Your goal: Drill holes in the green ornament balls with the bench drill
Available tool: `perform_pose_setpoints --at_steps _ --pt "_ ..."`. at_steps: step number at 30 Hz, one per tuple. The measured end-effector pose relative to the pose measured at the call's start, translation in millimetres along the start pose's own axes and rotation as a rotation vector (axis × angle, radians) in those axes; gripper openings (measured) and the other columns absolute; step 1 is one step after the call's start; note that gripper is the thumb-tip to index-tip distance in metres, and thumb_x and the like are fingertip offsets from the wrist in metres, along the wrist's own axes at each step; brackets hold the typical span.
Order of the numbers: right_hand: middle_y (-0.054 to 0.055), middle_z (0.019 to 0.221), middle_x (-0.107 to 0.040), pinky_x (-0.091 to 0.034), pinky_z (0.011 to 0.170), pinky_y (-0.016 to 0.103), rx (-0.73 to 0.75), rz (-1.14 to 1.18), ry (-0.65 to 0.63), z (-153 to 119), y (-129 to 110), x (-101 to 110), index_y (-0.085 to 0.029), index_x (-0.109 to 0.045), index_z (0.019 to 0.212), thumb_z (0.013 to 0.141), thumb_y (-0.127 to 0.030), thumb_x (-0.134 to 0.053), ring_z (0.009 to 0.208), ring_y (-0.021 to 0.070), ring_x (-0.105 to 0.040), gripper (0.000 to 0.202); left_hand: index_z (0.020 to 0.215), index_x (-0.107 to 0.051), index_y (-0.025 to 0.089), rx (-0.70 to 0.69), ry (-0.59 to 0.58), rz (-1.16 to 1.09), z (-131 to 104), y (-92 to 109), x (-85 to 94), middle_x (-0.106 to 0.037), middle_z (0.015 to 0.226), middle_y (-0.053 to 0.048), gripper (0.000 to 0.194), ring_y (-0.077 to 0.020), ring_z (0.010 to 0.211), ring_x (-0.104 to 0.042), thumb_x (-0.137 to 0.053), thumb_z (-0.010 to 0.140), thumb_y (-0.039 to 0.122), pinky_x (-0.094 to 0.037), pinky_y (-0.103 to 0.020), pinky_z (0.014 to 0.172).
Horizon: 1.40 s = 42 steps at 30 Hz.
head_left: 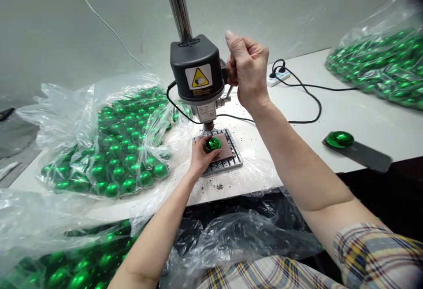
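A black drill press (197,69) with a yellow warning label stands on the white table. Beneath its chuck, my left hand (201,156) grips a shiny green ball (213,144) between thumb and fingers. The ball rests on a brown square pad (226,147) over the grey slotted base (236,148). My right hand (247,66) is closed in a fist at the right side of the drill head, on its feed lever (228,94); the grip itself is hidden by the fingers.
Clear bags of green balls lie at the left (114,148), back right (380,62) and lower left (82,267). A black cable (320,108) runs from a power strip (279,77). Another green ball (339,139) sits on a phone (370,157). Dark shavings surround the base.
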State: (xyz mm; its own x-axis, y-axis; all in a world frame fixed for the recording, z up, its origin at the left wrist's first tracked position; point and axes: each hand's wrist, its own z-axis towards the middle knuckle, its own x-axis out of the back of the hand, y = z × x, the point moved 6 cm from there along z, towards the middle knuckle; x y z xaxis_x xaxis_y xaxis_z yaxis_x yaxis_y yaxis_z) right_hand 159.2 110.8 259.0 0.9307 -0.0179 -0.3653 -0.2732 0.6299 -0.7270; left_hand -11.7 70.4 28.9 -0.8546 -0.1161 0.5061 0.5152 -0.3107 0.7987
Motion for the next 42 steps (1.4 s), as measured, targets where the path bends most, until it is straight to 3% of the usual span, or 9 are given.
perform_pose_setpoints --at_steps 5,10,13,19,28,38,42 --pt "-0.007 0.038 -0.029 -0.014 0.036 0.030 -0.023 0.046 -0.002 -1 -2 0 -0.024 -0.029 0.049 0.079 -0.067 -0.069 0.035 0.0080 -0.021 0.066 0.125 -0.065 0.021 0.084 0.055 -0.065 -3 -12 -5.9 -0.065 0.112 -0.009 0.062 -0.0285 0.117 -0.053 -0.085 0.068 0.035 -0.043 -0.044 0.105" --pt "-0.006 0.039 -0.030 -0.024 0.038 0.029 0.096 -0.028 -0.044 -27 -13 7 -0.022 -0.034 0.046 0.092 -0.055 -0.062 0.034 0.0065 -0.024 0.063 0.126 -0.066 0.023 0.113 0.069 -0.112 -6 -15 -5.5 -0.058 0.114 -0.009 0.065 -0.0266 0.113 -0.056 -0.086 0.066 0.039 -0.045 -0.042 0.104" --pt "-0.006 0.039 -0.031 -0.025 0.039 0.028 0.157 -0.066 -0.015 -44 -15 14 -0.021 -0.035 0.045 0.093 -0.054 -0.060 0.034 0.0058 -0.027 0.064 0.126 -0.066 0.023 0.114 0.070 -0.105 -7 -15 -5.1 -0.057 0.113 -0.009 0.065 -0.0263 0.113 -0.055 -0.086 0.067 0.039 -0.045 -0.042 0.104" --pt "-0.006 0.039 -0.033 -0.021 0.038 0.028 0.297 -0.024 0.056 -62 -8 24 -0.019 -0.035 0.044 0.088 -0.051 -0.069 0.034 0.0059 -0.028 0.064 0.126 -0.066 0.021 0.098 0.053 -0.076 -6 -14 -5.1 -0.059 0.111 -0.009 0.064 -0.0267 0.115 -0.054 -0.086 0.068 0.038 -0.044 -0.042 0.105" --pt "-0.006 0.041 -0.026 -0.022 0.041 0.029 0.457 0.000 0.017 -85 13 39 -0.018 -0.025 0.048 0.092 -0.032 -0.065 0.035 0.0068 -0.026 0.061 0.126 -0.065 0.021 0.104 0.048 -0.062 -7 -10 -3.9 -0.058 0.110 -0.009 0.062 -0.0270 0.117 -0.052 -0.085 0.069 0.036 -0.042 -0.044 0.107" --pt "-0.005 0.039 -0.024 -0.020 0.041 0.030 0.547 -0.071 -0.068 -100 22 44 -0.018 -0.018 0.049 0.090 -0.029 -0.062 0.035 0.0077 -0.025 0.062 0.124 -0.065 0.021 0.126 0.064 -0.108 -7 -10 -3.8 -0.058 0.111 -0.009 0.062 -0.0249 0.110 -0.057 -0.086 0.067 0.034 -0.045 -0.043 0.104" --pt "-0.006 0.037 -0.030 -0.021 0.039 0.029 0.477 -0.029 0.071 -75 6 38 -0.019 -0.025 0.046 0.091 -0.042 -0.067 0.032 0.0070 -0.027 0.065 0.121 -0.066 0.020 0.122 0.061 -0.105 -4 -7 -3.4 -0.060 0.109 -0.009 0.060 -0.0260 0.111 -0.057 -0.086 0.066 0.034 -0.046 -0.043 0.102"
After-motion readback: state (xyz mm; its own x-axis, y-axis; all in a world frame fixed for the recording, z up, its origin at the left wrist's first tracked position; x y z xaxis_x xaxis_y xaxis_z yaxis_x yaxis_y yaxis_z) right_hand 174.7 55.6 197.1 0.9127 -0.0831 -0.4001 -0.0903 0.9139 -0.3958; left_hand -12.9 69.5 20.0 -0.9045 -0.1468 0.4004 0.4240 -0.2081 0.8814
